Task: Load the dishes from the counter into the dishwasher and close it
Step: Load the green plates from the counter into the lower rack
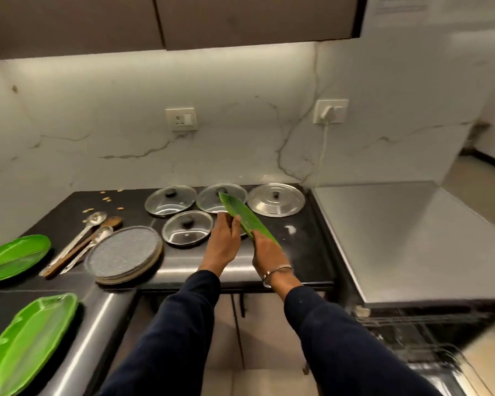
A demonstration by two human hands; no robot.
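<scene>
Black counter [297,232]; both hands [223,241] gripping tilted green plate [243,215].

Kitchen lit warmly by strip light hidden under upper cabinets [212,21]; marble backsplash [126,132] brightest at top. Glare streaks seen on counter edge [106,318] and steel lids [276,200]. Wide-angle bending seen at edges; near corners, dishwasher rack [429,335] smeared by motion blur.

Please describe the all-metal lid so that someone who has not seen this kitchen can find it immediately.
Find the black counter below the marble wall, then the cluster of four round lids at its back. The all-metal lid is rightmost in the back row, nearest the steel dishwasher top. Only it is solid metal; the other three are see-through glass.
</scene>
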